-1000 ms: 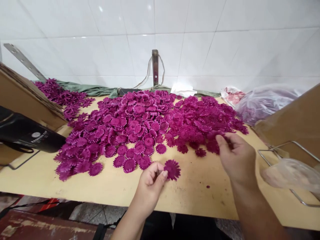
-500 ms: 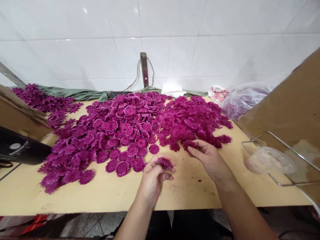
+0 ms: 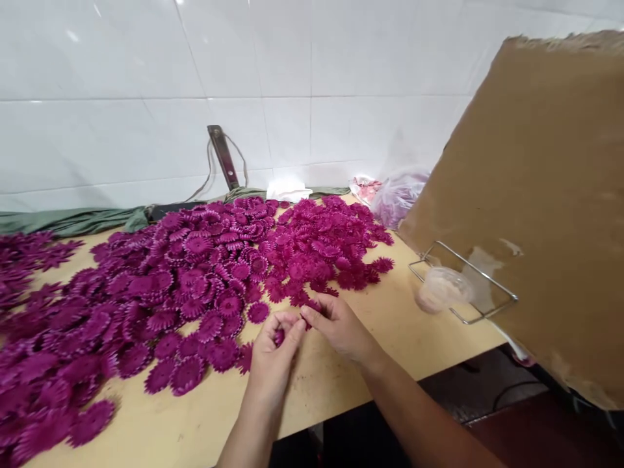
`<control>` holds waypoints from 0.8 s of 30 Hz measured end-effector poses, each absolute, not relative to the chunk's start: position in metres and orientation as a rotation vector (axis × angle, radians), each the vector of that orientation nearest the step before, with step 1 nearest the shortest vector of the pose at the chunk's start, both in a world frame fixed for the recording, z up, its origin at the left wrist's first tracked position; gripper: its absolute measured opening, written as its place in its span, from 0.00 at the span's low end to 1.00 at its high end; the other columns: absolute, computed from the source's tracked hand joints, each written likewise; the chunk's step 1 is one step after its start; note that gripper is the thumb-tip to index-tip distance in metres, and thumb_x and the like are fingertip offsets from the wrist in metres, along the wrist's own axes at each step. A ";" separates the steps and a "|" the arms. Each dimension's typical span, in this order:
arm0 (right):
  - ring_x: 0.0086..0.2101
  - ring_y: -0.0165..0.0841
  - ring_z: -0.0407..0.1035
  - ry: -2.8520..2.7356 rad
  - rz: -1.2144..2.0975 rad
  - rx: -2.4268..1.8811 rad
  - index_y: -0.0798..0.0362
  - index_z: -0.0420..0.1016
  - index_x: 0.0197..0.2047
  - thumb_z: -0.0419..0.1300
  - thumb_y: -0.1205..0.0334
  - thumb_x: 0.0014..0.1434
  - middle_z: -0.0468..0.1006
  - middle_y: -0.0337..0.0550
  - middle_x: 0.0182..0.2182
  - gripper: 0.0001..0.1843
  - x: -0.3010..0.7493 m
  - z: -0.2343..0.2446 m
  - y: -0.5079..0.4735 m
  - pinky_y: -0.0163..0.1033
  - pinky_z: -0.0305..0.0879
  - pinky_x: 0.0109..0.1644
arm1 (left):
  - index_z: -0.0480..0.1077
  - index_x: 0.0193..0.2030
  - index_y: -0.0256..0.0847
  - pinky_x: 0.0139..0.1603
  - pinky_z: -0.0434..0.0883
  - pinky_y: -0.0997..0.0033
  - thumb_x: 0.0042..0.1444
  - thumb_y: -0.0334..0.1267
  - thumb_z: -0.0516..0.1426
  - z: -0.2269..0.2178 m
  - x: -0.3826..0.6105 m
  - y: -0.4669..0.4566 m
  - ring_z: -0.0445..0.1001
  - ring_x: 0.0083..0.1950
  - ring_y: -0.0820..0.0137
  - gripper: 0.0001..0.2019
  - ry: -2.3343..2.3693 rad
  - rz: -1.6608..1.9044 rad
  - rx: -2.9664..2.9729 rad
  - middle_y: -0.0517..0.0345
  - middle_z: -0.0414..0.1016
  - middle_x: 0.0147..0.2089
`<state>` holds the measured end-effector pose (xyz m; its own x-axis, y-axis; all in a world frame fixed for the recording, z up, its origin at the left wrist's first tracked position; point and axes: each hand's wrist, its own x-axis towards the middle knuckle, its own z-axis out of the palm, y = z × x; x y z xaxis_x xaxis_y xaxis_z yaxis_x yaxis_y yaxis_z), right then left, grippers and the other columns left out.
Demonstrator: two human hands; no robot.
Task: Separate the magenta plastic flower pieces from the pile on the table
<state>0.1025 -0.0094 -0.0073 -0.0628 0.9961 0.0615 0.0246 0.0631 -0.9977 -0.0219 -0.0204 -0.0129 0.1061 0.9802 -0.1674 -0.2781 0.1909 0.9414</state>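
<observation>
My left hand [image 3: 277, 344] is closed on a small purple flower piece [image 3: 279, 337], which mostly hides behind the fingers. Beside it, my right hand [image 3: 341, 325] pinches another purple flower piece [image 3: 309, 314] between thumb and fingers. The fingertips of both hands meet over the front of the table, close to touching. A broad heap of round, frilled purple flower pieces [image 3: 195, 260] spreads to the left and behind the hands. Adjoining it at the back right is a pile of spikier purple flower pieces [image 3: 322, 237].
Star-shaped purple pieces [image 3: 29, 266] lie at far left. A cardboard sheet [image 3: 536, 195] leans at the right, with a wire stand [image 3: 492, 279] and a clear plastic container [image 3: 444, 289] before it. Along the tiled wall are a plastic bag [image 3: 400, 198], white paper [image 3: 287, 190] and green cloth [image 3: 73, 222].
My hands have come together; the right hand has brought its flower piece from the pile to the left hand's. The view has turned to the right.
</observation>
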 end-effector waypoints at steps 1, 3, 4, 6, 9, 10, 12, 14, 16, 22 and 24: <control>0.24 0.26 0.57 -1.277 1.231 -1.128 0.53 0.62 0.22 0.57 0.50 0.50 0.61 0.33 0.20 0.16 0.102 -0.007 -0.010 0.34 0.57 0.30 | 0.70 0.32 0.39 0.22 0.55 0.79 0.40 0.43 0.65 -0.013 -0.021 -0.019 0.55 0.21 0.80 0.14 1.068 1.162 0.975 0.69 0.58 0.20; 0.24 0.26 0.57 -1.210 1.308 -1.089 0.53 0.63 0.22 0.58 0.47 0.49 0.61 0.33 0.20 0.17 0.100 -0.007 -0.009 0.34 0.57 0.31 | 0.72 0.36 0.38 0.24 0.56 0.78 0.41 0.41 0.64 -0.012 -0.020 -0.016 0.56 0.22 0.79 0.15 1.108 1.174 1.090 0.69 0.58 0.20; 0.23 0.26 0.57 -1.184 1.336 -1.076 0.53 0.63 0.22 0.59 0.47 0.48 0.60 0.32 0.20 0.18 0.100 -0.008 -0.009 0.34 0.57 0.31 | 0.73 0.34 0.37 0.25 0.57 0.78 0.41 0.41 0.63 -0.011 -0.020 -0.015 0.57 0.22 0.78 0.13 1.115 1.176 1.122 0.68 0.59 0.20; 0.23 0.26 0.56 -1.169 1.364 -1.054 0.53 0.64 0.23 0.60 0.47 0.48 0.60 0.32 0.19 0.18 0.100 -0.010 -0.008 0.34 0.57 0.30 | 0.73 0.30 0.37 0.27 0.58 0.77 0.42 0.41 0.62 -0.010 -0.020 -0.014 0.59 0.24 0.77 0.10 1.132 1.177 1.142 0.66 0.62 0.20; 0.24 0.27 0.57 -1.218 1.352 -1.039 0.53 0.65 0.24 0.60 0.50 0.49 0.62 0.33 0.20 0.15 0.099 -0.013 -0.008 0.34 0.57 0.31 | 0.71 0.26 0.37 0.27 0.59 0.76 0.42 0.42 0.61 -0.010 -0.019 -0.013 0.60 0.24 0.76 0.10 1.178 1.199 1.099 0.65 0.64 0.20; 0.25 0.27 0.58 -1.239 1.336 -1.049 0.53 0.65 0.25 0.59 0.52 0.50 0.63 0.33 0.21 0.14 0.098 -0.014 -0.009 0.35 0.58 0.31 | 0.70 0.26 0.37 0.27 0.59 0.76 0.42 0.42 0.61 -0.011 -0.019 -0.012 0.61 0.24 0.76 0.10 1.189 1.210 1.078 0.65 0.65 0.20; 0.25 0.27 0.58 -1.278 1.281 -1.087 0.52 0.63 0.24 0.58 0.55 0.52 0.63 0.33 0.22 0.12 0.096 -0.013 -0.013 0.35 0.57 0.31 | 0.69 0.25 0.37 0.26 0.59 0.77 0.41 0.42 0.62 -0.012 -0.021 -0.008 0.60 0.23 0.77 0.10 1.198 1.235 1.039 0.65 0.65 0.21; 0.25 0.27 0.58 -1.334 1.241 -1.113 0.52 0.61 0.23 0.57 0.57 0.53 0.62 0.33 0.21 0.12 0.096 -0.010 -0.019 0.34 0.57 0.30 | 0.68 0.24 0.38 0.23 0.56 0.78 0.40 0.43 0.62 -0.012 -0.028 0.000 0.58 0.21 0.78 0.11 1.231 1.306 0.960 0.67 0.63 0.19; 0.25 0.27 0.59 -1.388 1.219 -1.139 0.53 0.62 0.23 0.57 0.58 0.53 0.63 0.34 0.21 0.11 0.098 -0.006 -0.024 0.34 0.58 0.29 | 0.65 0.23 0.38 0.20 0.52 0.79 0.40 0.45 0.62 -0.009 -0.037 0.010 0.53 0.18 0.80 0.13 1.292 1.434 0.842 0.70 0.58 0.16; 0.25 0.30 0.64 -1.400 1.059 -1.403 0.55 0.72 0.33 0.56 0.59 0.53 0.71 0.40 0.25 0.08 0.118 0.015 0.005 0.37 0.61 0.28 | 0.68 0.29 0.37 0.20 0.53 0.79 0.38 0.41 0.64 0.011 -0.040 0.027 0.55 0.19 0.81 0.13 1.269 1.352 0.999 0.69 0.61 0.20; 0.23 0.30 0.64 -1.360 0.867 -1.510 0.55 0.72 0.35 0.56 0.64 0.52 0.71 0.38 0.23 0.07 0.125 0.023 0.026 0.37 0.60 0.27 | 0.70 0.33 0.36 0.20 0.55 0.78 0.40 0.38 0.64 0.015 -0.031 0.027 0.57 0.21 0.81 0.13 1.276 1.249 0.995 0.67 0.62 0.23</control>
